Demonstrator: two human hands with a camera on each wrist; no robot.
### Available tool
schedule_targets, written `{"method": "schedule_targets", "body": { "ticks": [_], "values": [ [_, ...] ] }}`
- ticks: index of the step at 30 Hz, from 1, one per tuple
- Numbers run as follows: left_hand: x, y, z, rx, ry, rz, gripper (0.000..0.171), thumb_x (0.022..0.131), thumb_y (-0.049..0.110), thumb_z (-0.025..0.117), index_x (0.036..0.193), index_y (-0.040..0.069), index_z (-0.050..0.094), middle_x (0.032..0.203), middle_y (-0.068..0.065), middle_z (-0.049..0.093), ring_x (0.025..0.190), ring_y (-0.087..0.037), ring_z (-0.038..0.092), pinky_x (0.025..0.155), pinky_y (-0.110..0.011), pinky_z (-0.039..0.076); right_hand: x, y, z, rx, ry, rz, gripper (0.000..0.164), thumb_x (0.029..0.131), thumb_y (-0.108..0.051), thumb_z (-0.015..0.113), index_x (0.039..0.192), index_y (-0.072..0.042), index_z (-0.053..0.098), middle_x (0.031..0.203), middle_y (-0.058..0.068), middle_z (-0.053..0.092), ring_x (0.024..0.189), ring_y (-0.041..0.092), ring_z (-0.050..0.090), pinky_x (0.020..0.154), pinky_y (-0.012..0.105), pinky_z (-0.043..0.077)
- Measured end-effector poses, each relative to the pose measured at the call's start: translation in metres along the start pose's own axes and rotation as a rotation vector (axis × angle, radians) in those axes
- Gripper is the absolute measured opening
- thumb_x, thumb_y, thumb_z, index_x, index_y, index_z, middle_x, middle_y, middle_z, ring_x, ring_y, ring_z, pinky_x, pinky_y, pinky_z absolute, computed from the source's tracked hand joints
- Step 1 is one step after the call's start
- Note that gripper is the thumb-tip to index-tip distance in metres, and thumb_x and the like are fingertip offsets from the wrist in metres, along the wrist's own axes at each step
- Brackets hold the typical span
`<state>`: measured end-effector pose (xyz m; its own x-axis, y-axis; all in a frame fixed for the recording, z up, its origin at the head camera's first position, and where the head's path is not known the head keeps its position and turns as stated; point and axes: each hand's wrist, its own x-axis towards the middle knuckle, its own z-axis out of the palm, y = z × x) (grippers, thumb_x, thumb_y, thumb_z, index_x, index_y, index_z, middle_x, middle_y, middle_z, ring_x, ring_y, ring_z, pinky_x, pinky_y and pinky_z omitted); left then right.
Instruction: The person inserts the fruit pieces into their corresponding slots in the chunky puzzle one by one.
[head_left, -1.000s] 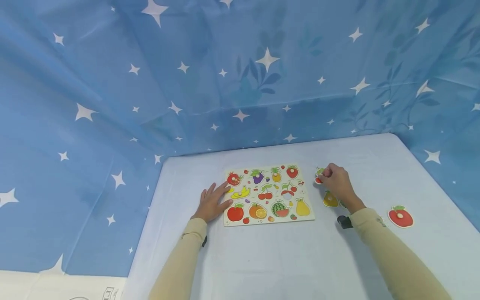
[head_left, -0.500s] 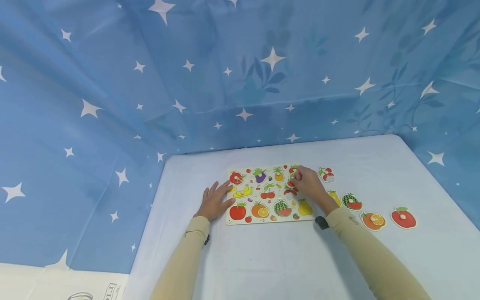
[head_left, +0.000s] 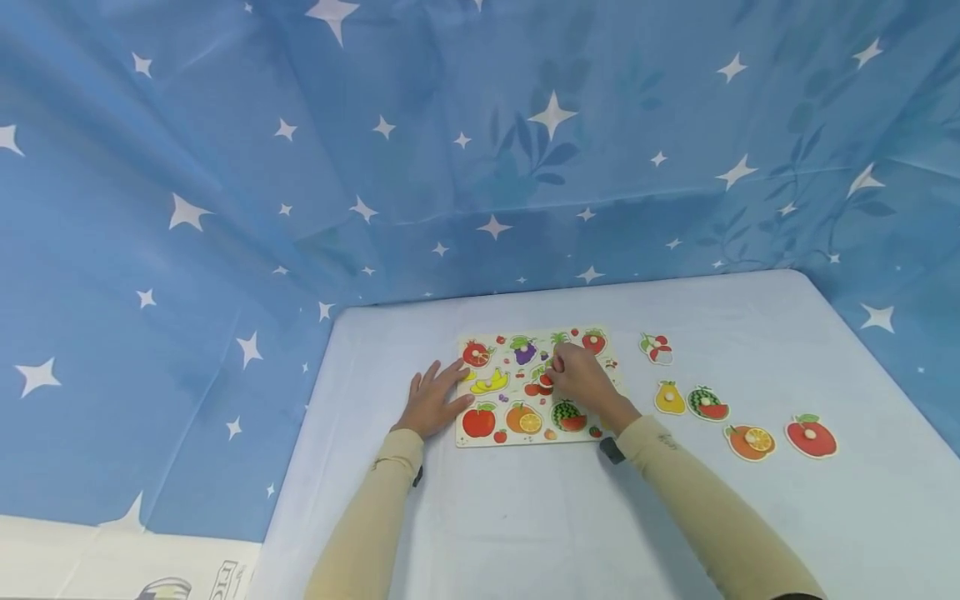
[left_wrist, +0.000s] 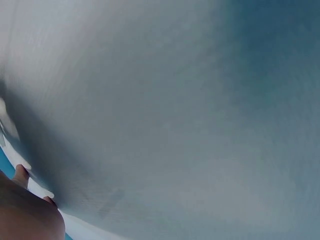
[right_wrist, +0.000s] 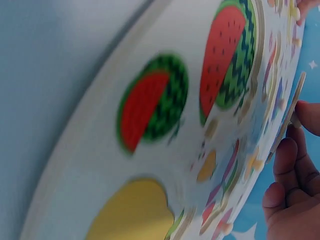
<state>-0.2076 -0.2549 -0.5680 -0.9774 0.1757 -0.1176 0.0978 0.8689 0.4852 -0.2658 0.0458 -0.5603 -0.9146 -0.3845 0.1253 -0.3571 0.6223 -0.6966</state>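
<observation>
In the head view, a white fruit puzzle board (head_left: pixel 489 437) lies on the table. My left hand (head_left: pixel 432 402) rests at its left edge, fingers spread onto the board beside the bananas (head_left: pixel 490 382). My right hand (head_left: pixel 581 377) is over the board's middle and pinches a thin puzzle piece (head_left: pixel 547 378) with red and green on it, next to the printed cherries. In the right wrist view that piece (right_wrist: pixel 287 119) is edge-on and tilted above the board, its knob between thumb and fingers; its picture is hidden there. The left wrist view shows mostly blurred cloth and part of my left hand (left_wrist: pixel 27 210).
Several loose knobbed pieces lie right of the board: a red-and-white fruit piece (head_left: pixel 657 349), a pear (head_left: pixel 670 398), a watermelon (head_left: pixel 708 404), an orange (head_left: pixel 750 443) and an apple (head_left: pixel 811 437). A blue star-patterned curtain (head_left: pixel 420 167) hangs behind the table.
My right hand has carried the pinched piece left, from beside the loose pieces to the board's middle, uncovering the loose pieces. My left hand stays at the board's left edge.
</observation>
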Motion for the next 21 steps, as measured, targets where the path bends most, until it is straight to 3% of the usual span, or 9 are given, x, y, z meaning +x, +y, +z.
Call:
{"method": "schedule_targets", "body": {
  "ticks": [7,14,21],
  "values": [
    [0.0,0.001,-0.001,-0.01,-0.002,-0.017,0.061,0.094,0.047,0.06,0.149,0.028,0.043,0.16,0.008,0.027,0.15,-0.027,0.01,0.118,-0.057,0.002,0.004,-0.01,0.012,-0.058,0.003,-0.025,0.034,0.088,-0.008,0.07,0.069,-0.011,0.042,0.066,0.004,0.04,0.058,0.017,0.037,0.055,0.03,0.036],
    [0.002,-0.002,0.002,0.013,-0.005,-0.015,0.061,0.094,0.049,0.059,0.149,0.029,0.042,0.16,0.012,0.025,0.15,-0.027,0.01,0.118,-0.056,0.002,0.005,-0.016,0.02,-0.092,-0.047,0.016,0.03,0.088,-0.011,0.071,0.072,-0.012,0.046,0.069,0.004,0.044,0.061,0.017,0.043,0.057,0.03,0.041],
    [0.002,-0.001,0.0,0.012,-0.014,-0.02,0.061,0.094,0.049,0.059,0.149,0.03,0.041,0.16,0.012,0.024,0.15,-0.027,0.009,0.118,-0.055,0.001,0.006,-0.018,0.024,-0.107,-0.041,-0.015,0.031,0.087,-0.009,0.072,0.071,-0.012,0.046,0.066,0.003,0.044,0.059,0.017,0.043,0.058,0.029,0.04]
  ]
}}
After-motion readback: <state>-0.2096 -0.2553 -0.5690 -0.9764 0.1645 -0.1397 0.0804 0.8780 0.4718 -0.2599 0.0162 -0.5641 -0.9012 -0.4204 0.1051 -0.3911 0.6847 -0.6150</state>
